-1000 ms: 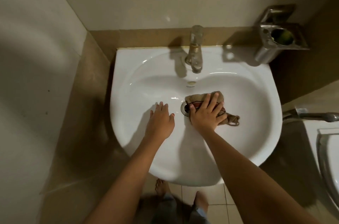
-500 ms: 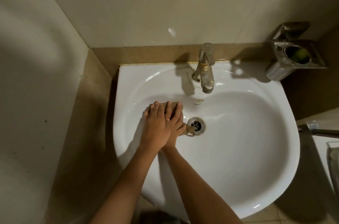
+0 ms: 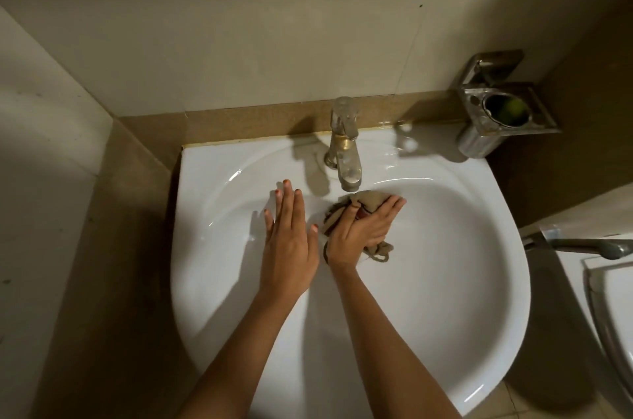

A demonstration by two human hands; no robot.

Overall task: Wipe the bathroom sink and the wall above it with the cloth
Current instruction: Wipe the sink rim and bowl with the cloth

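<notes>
A white sink (image 3: 445, 298) fills the middle of the view, set against a brown band of tile at its far edge, with the pale wall (image 3: 274, 24) rising above that. Both bare arms reach in from the near edge.

The right hand (image 3: 359, 233) presses down on a crumpled tan cloth (image 3: 363, 201) in the far middle of the bowl, just near of the tap's spout. Its grip is closed on the cloth: the fingers (image 3: 394, 207) curl over the top of the bunch and point far and right, while folds of fabric stick out past the fingertips on the far side and a frayed end with a loop trails out on the near right side of the hand. The cloth lies against the white bowl; the drain cannot be seen, being under the cloth or the hand.

The left hand (image 3: 289, 240) lies flat and spread wide on the left slope of the bowl, palm down, fingers together and pointing far, holding nothing. Its thumb is just beside the right hand's knuckles, and the two hands are near each other but apart.

The metal tap (image 3: 344, 144) stands upright at the far middle of the sink rim, its spout hanging over the bowl. A shiny metal holder (image 3: 493, 113) is fixed to the wall at far right, with something green showing in its round opening. A metal pipe (image 3: 589, 245) and part of a white fixture (image 3: 613, 298) sit at the right edge.
</notes>
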